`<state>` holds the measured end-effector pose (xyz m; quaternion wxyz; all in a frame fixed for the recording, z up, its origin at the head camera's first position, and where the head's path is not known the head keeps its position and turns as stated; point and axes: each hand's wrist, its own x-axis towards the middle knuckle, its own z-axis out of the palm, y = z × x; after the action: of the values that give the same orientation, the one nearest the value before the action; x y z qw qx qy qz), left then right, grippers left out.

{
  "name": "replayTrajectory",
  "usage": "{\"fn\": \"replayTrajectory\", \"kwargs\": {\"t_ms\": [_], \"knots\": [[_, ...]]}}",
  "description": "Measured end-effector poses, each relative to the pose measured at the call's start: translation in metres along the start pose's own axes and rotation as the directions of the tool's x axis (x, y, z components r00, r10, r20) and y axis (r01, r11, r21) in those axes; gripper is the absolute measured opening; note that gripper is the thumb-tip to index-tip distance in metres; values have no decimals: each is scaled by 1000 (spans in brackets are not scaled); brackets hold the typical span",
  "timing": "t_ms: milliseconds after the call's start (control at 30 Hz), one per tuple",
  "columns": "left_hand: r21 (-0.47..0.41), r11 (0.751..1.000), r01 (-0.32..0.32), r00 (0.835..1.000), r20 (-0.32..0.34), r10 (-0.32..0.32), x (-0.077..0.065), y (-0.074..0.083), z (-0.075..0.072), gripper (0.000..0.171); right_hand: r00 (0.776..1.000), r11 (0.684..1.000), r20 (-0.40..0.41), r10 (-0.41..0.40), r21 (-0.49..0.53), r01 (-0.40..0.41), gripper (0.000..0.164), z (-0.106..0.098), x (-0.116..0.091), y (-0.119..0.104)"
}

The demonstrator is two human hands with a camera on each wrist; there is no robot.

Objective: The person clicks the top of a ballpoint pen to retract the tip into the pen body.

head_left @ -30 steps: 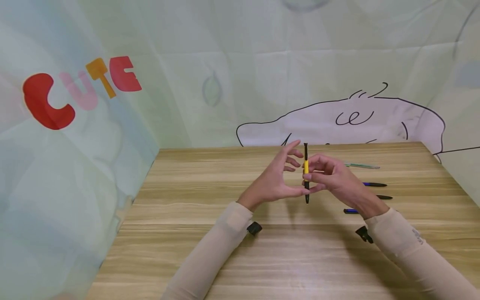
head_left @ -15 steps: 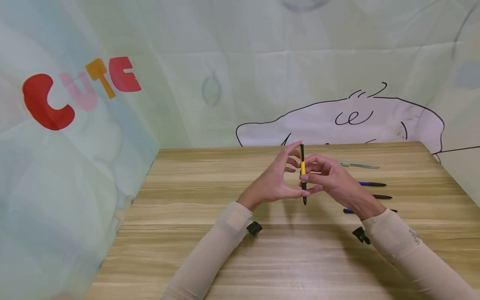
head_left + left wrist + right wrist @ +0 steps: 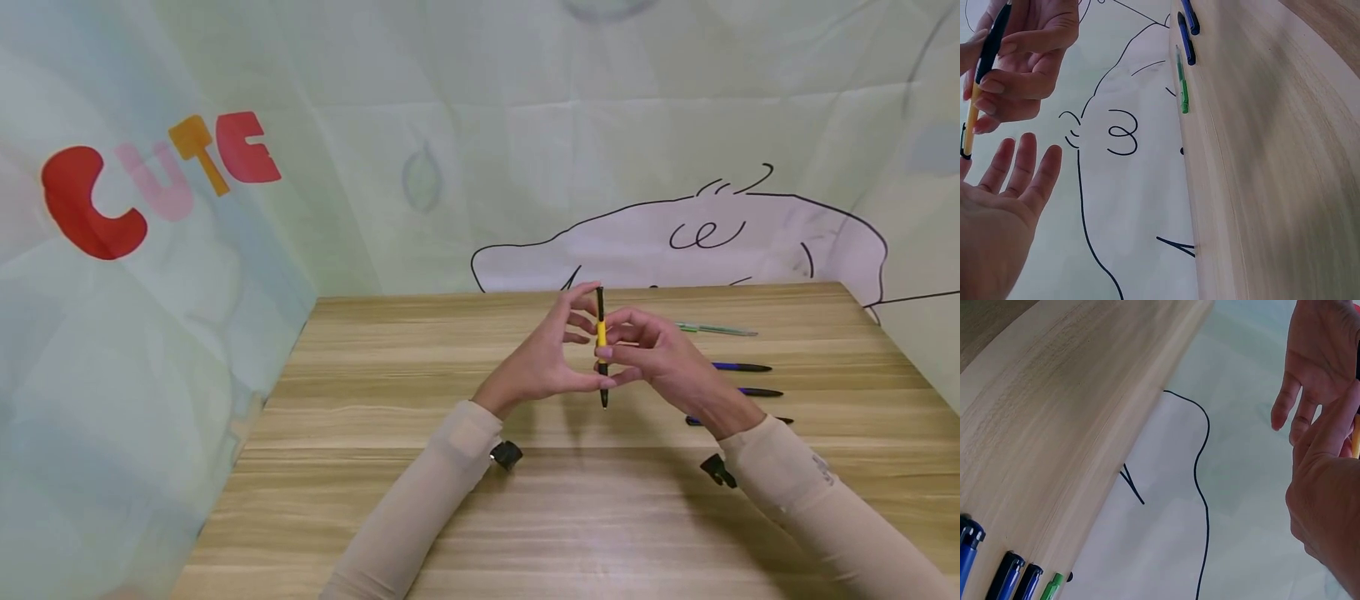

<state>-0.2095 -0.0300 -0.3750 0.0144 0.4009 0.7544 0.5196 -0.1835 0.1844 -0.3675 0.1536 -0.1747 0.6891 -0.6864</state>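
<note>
A yellow and black pen (image 3: 602, 332) stands nearly upright above the table in the head view. My right hand (image 3: 663, 358) pinches its middle between thumb and fingers. On the other side, my left hand (image 3: 543, 358) spans the pen in a wide C. Its index fingertip is right at the pen's top end, its thumb tip against the lower black part, and its other fingers are spread loosely. The left wrist view has the pen (image 3: 975, 100) at the left edge, its clip end low. The right wrist view shows mostly the back of my right hand (image 3: 1325, 506), which hides most of the pen.
On the wooden table (image 3: 375, 500), to the right, lie a green pen (image 3: 720, 329) and several blue and black pens (image 3: 744, 367), partly behind my right hand and wrist. A printed cloth (image 3: 495, 150) hangs behind the table. Black clips (image 3: 506, 455) stick out below both wrists.
My right hand has brought the pen slightly left, so its top end has closed the gap to my left index fingertip. The left hand has hardly moved.
</note>
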Motion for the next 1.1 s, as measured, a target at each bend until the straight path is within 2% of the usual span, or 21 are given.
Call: {"fn": "replayTrajectory", "kwargs": {"t_ms": [367, 933, 1100], "knots": [[-53, 998, 16, 1000, -5, -16, -2, -2, 2, 112, 999, 997, 1, 39, 72, -39, 33, 0, 1, 1], [-41, 999, 30, 1000, 10, -29, -2, -1, 1, 110, 1000, 995, 23, 21, 101, -23, 30, -1, 2, 2], [-18, 999, 37, 999, 9, -37, -1, 0, 1, 117, 999, 995, 35, 33, 96, -36, 31, -2, 2, 1]]}}
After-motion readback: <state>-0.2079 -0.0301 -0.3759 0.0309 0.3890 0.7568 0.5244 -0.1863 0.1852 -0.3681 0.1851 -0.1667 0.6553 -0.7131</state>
